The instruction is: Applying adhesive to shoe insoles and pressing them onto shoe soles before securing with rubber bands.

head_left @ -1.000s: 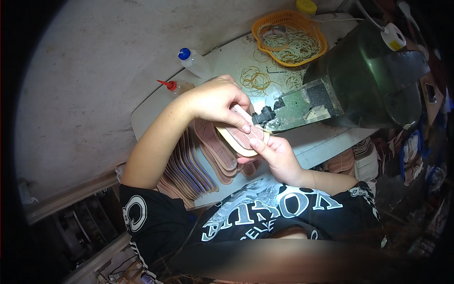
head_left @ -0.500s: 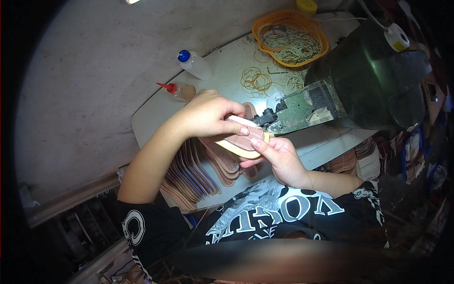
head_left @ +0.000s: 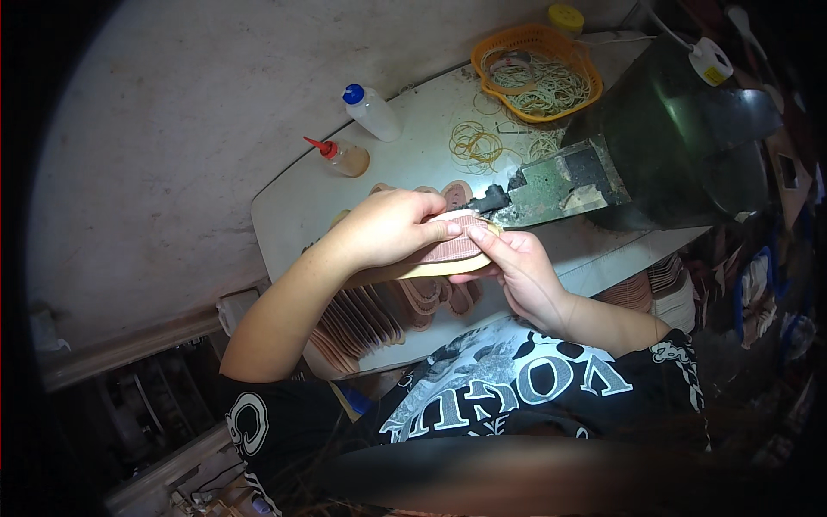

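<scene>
Between my two hands is a shoe sole [head_left: 454, 249] with a pinkish-brown ribbed face and a pale yellow edge. My left hand [head_left: 392, 226] is closed on its far side, thumb lying on the ribbed face. From the right, my right hand [head_left: 527, 271] pinches the sole's rounded end, its thumb on top and fingers beneath. That end is up against the small black working head [head_left: 491, 200] of a green machine [head_left: 560, 185]; the exact contact point is hidden. Under my left forearm, a leaning row of brown soles [head_left: 357, 323] lies on the table, with more soles [head_left: 422, 297] beside it.
An orange basket [head_left: 538, 103] of rubber bands stands at the back, with loose bands [head_left: 476, 146] in front. Two squeeze bottles, one blue-capped [head_left: 372, 114] and one red-tipped [head_left: 343, 158], stand near the wall. Further sole stacks [head_left: 668, 280] sit at the right.
The sole has turned in my hands, so its yellow edge now runs more level and more of its length shows under my left wrist. The whole view has shifted slightly.
</scene>
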Available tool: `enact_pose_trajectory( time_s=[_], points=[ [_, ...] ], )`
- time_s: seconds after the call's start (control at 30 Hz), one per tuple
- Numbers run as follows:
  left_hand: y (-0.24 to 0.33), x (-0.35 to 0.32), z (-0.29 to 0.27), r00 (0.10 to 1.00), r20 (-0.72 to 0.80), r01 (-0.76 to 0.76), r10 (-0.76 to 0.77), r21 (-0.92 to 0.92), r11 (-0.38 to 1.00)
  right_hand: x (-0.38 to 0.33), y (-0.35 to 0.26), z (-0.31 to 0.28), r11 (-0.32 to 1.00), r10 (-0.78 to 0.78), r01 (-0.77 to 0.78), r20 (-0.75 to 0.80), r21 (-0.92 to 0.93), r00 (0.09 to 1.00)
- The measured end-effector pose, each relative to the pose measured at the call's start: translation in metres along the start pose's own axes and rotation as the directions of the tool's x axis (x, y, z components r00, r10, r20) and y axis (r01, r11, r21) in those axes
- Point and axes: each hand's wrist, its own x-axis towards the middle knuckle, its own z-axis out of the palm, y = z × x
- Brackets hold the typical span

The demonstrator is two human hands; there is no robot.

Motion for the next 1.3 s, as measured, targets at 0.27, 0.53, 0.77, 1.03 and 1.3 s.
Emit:
enact_pose_trajectory(
  time_s=[0.27,0.53,0.77,1.03,1.3],
  points=[
    [0.009,-0.004,0.010,0.990,-0.006,0.138,-0.142,-0.193,0.971,0.002,-0.001,-0.002,0.999,-0.032,0.032,0.013,-0.014,0.999],
    [-0.005,-0.007,0.040,0.964,-0.033,0.222,-0.262,-0.439,0.871,0.002,0.002,-0.010,0.994,-0.076,0.080,0.053,-0.073,0.996],
    [0.012,-0.013,0.048,0.922,0.082,0.326,-0.378,-0.692,0.644,-0.001,-0.003,-0.011,0.988,-0.010,0.011,0.005,-0.155,1.000],
    [0.013,-0.014,0.052,0.925,0.083,0.303,-0.371,-0.750,0.588,0.000,-0.002,-0.019,0.969,-0.013,0.029,0.067,-0.244,0.998],
    [0.020,-0.012,0.068,0.899,-0.044,0.166,-0.436,-0.887,0.432,-0.002,-0.008,-0.018,0.965,0.000,0.018,0.072,-0.260,0.997]
  ],
)
